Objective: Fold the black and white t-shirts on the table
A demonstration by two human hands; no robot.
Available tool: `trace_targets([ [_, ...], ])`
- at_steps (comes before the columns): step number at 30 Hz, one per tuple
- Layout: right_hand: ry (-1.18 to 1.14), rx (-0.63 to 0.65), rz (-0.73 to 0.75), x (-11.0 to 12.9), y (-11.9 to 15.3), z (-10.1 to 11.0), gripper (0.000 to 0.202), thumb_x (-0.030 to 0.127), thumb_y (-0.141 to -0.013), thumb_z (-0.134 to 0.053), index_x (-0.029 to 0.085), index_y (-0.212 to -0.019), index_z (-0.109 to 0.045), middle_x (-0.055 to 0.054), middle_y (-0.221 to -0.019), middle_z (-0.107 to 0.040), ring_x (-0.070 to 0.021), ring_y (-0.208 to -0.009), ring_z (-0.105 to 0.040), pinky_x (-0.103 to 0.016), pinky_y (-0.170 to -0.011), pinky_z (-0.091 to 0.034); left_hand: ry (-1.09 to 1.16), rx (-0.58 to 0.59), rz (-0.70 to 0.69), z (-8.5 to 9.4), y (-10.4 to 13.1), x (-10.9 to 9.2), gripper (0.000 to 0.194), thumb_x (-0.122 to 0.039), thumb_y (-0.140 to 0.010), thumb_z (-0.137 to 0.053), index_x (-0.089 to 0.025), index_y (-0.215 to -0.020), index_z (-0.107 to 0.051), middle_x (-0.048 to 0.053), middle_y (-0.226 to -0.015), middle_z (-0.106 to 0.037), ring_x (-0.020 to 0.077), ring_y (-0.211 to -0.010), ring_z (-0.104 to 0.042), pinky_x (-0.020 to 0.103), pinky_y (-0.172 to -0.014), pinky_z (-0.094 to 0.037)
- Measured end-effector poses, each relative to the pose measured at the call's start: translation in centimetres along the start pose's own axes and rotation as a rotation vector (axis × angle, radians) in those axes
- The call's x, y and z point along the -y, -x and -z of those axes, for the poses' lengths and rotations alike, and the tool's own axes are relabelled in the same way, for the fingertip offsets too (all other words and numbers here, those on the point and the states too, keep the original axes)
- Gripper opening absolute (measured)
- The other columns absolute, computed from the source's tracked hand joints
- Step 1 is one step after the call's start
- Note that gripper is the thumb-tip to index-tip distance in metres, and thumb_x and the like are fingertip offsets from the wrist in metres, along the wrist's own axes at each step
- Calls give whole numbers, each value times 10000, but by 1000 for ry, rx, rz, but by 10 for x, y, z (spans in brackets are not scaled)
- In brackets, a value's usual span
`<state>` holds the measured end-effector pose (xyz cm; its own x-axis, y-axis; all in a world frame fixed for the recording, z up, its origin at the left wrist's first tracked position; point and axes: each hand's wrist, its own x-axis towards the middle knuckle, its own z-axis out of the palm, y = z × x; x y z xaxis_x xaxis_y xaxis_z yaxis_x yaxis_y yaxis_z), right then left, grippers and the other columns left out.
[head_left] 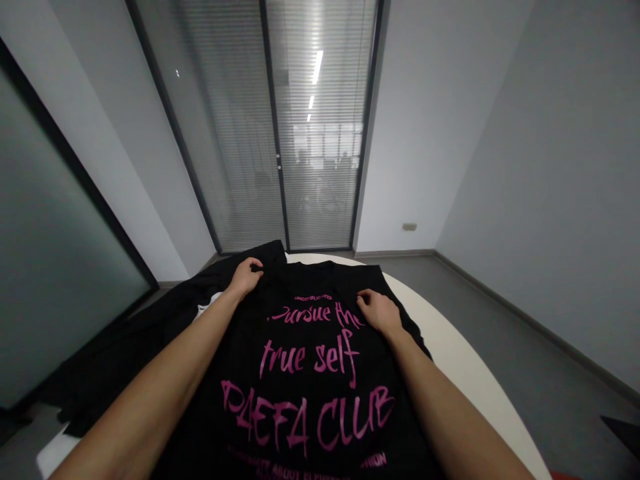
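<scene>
A black T-shirt (310,340) with pink lettering lies spread out on the white table, its collar at the far end. My left hand (247,277) is at the shirt's upper left shoulder, with fingers and thumb closed on the dark cloth. On the upper right part of the shirt, beside the top line of large lettering, my right hand (380,311) has its fingers curled together on the fabric. The lower end of the shirt runs out of view at the bottom.
More black clothing (150,340) is heaped on the left side, with a bit of white cloth (207,305) showing. The round white table's edge (465,347) curves along the right. Beyond it stand a glass door with blinds (320,200) and grey walls.
</scene>
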<state>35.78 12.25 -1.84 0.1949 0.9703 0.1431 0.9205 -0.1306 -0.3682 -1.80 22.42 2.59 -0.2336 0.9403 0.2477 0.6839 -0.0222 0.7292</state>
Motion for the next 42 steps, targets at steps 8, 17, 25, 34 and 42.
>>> trace_targets([
  [8, 1, 10, 28, 1, 6, 1, 471, 589, -967, -391, 291, -1127, -719, -73, -1034, -755, -274, -975, -698, -343, -800, -496, -52, 109, -59, 24, -29, 7, 427, -89, -781, -610, -197, -1179, -721, 72, -1162, -744, 212, -1063, -695, 309, -974, -517],
  [17, -42, -44, 19, -2, 4, -3, 411, 492, -982, -424, 285, -1260, -646, -66, -1108, -729, -255, -1001, -683, -345, -850, -500, -169, 194, -145, 15, -11, 23, 489, -127, -729, -655, -181, -1214, -685, 129, -1403, -594, 280, -1332, -534, 377, -1097, -439],
  [25, -16, -200, -217, -25, -12, 7, 494, 287, -915, -490, 169, -1393, -523, -186, -1361, -573, -327, -1218, -561, -440, -970, -485, -270, 206, -89, 24, 0, 39, 482, -198, -757, -649, -197, -1234, -578, 88, -1067, -718, 224, -929, -710, 304, -843, -546],
  [34, -8, 17, -294, -53, -46, 22, 281, 209, -814, -593, 181, -1027, -773, -142, -989, -747, -279, -987, -700, -330, -823, -518, -327, 289, -98, 35, 10, 46, 266, -104, -721, -598, -205, -944, -703, 2, -808, -713, 167, -671, -679, 244, -658, -541],
  [42, 43, -165, -220, -57, -48, 24, 402, 285, -990, -406, 156, -1327, -583, -182, -1328, -608, -271, -1186, -605, -336, -949, -464, -427, 100, -174, 20, 26, 50, 410, -137, -827, -504, -157, -1187, -698, 127, -1333, -616, 282, -1226, -607, 363, -1099, -443],
])
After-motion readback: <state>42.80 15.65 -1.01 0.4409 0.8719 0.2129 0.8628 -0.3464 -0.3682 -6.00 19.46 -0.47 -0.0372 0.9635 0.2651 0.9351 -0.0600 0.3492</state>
